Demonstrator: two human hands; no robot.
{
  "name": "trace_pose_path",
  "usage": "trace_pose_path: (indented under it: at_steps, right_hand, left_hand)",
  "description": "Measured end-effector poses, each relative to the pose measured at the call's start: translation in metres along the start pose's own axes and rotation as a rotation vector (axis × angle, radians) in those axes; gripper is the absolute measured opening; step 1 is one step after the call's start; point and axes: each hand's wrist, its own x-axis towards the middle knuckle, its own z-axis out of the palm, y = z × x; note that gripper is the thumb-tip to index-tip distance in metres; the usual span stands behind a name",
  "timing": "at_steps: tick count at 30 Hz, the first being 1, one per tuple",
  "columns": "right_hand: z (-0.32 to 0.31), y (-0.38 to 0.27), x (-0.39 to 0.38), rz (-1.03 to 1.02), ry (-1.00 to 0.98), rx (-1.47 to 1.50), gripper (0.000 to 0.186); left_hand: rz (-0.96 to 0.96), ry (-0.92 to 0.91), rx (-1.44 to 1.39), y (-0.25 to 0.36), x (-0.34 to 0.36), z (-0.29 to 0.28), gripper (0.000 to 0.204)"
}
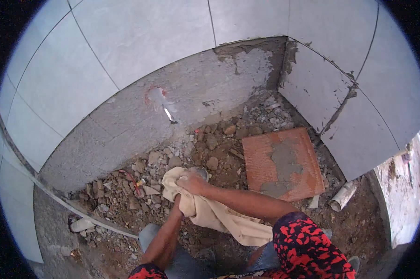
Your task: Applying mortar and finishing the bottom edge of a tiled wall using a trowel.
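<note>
A beige cloth (219,215) hangs in folds between my two hands, low over the rubble in front of my knees. My right hand (193,182) is closed on its upper end, fingers partly wrapped in the fabric. Just below, my left hand (180,207) grips the cloth from underneath, and its fingers are mostly hidden by the folds. Beside my right hand a grey rounded thing (201,173) shows past the cloth; I cannot make out what it is. The cloth's loose end trails right, toward my right knee.
A terracotta tile (282,162) smeared with grey mortar lies on the rubble (212,142) to the right. Beyond it is a short pipe (344,195). Large pale wall tiles (144,39) stand above a bare cement strip (126,125). A long curved-looking strip (56,195) crosses the left side.
</note>
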Motion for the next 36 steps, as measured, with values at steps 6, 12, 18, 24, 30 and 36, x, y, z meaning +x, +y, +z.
trace_pose_path:
  at_steps: [6,12,18,24,30,36]
  right_hand:
    - [-0.023,0.04,0.024,0.071,-0.131,-0.263,0.042]
    - [-0.013,-0.056,0.055,-0.128,-0.151,0.191,0.038]
    - [0.009,0.018,0.022,-0.597,0.162,-0.397,0.035]
    - [-0.03,0.023,0.031,-0.384,-0.108,-0.02,0.027]
    - [-0.022,-0.043,0.04,-0.31,0.097,0.324,0.021]
    - [-0.058,-0.007,0.065,-0.018,0.055,-0.327,0.037]
  left_hand:
    - [0.41,-0.227,1.233,0.095,-0.037,0.082,0.039]
    - [0.762,-0.076,1.583,0.107,0.015,-0.097,0.041]
    - [0.09,-0.309,2.11,0.133,-0.061,0.079,0.039]
    - [0.775,-0.103,1.191,0.177,-0.083,0.087,0.049]
    - [0.621,-0.104,0.629,0.12,-0.02,0.033,0.054]
    - [0.429,-0.048,0.385,0.069,-0.052,0.103,0.063]
